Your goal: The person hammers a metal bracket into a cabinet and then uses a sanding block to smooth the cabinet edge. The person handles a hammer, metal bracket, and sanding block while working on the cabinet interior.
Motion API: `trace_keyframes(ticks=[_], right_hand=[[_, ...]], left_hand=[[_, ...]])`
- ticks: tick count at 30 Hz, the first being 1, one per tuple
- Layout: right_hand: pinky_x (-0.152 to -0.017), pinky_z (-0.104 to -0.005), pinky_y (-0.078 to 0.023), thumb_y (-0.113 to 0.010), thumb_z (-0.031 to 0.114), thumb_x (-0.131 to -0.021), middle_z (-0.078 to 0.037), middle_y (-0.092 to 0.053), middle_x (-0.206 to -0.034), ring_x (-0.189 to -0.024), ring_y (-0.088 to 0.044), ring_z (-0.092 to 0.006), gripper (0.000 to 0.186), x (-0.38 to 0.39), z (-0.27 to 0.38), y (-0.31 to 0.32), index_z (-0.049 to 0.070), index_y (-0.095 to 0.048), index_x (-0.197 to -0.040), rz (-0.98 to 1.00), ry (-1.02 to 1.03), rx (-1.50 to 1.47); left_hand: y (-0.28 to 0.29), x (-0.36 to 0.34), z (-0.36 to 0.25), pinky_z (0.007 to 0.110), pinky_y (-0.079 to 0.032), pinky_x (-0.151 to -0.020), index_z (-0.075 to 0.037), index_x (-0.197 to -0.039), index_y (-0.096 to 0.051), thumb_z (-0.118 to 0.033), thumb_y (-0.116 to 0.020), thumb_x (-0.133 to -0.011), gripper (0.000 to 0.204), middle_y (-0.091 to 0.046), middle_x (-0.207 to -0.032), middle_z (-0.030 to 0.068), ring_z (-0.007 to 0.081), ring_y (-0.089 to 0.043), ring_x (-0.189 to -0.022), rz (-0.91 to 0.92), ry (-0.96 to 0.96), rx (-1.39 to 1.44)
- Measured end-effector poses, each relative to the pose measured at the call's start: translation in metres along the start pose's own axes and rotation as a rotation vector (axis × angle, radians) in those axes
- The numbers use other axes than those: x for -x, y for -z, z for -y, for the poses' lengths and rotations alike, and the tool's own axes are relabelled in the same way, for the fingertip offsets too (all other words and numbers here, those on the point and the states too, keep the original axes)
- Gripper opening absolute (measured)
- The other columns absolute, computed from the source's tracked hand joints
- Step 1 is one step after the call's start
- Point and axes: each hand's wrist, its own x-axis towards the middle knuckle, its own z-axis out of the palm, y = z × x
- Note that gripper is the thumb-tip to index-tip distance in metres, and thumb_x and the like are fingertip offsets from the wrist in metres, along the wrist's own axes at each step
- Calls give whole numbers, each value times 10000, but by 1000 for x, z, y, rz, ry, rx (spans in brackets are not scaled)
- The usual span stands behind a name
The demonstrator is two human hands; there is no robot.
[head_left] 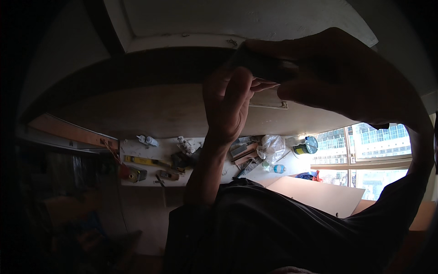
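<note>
Both my arms are raised to a dark, bar-like strip (159, 68) that runs across the upper part of the head view. My right hand (346, 75) is closed around a dark, flat block (262, 66), its fingers along the top and its thumb below. The block lies against the strip; its exact kind is lost in shadow. At the block's left end my left hand (230, 102) holds on from beneath, thumb up and fingers curled behind, partly hidden.
Beyond a pale panel (150, 107), a white worktop (182, 142) holds a yellow spirit level (141, 160), a plastic bag (272, 148), a bottle (279, 169) and a dark tub (306, 146). A bright window (378, 144) stands at the right; a pale board (315, 194) lies below it.
</note>
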Motion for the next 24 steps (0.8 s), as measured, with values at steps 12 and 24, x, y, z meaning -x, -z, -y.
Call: trace_keyframes(ticks=[12,24], right_hand=[[-794,-359,-566,-690,304,-973,-149,-728,-1024,-862,-702,-186,602,-15,-16,-3,54,-509,-1490,-66,83,1],[-938,-395,-574,-636,341,-1006,-168,-720,-1225,-1014,-736,-285,520,-7,-59,9,70,-567,-1445,59,107,147]], left_hand=[[4,7,0,447,-449,-1099,23,-1378,-502,-271,-413,-1102,413,-605,-1376,172,240,-578,-1287,-87,37,52],[-18,-3,-5,446,-587,-918,2,-1132,-643,-225,-542,-1079,254,-726,-1040,154,234,-724,-1020,-453,60,-41]])
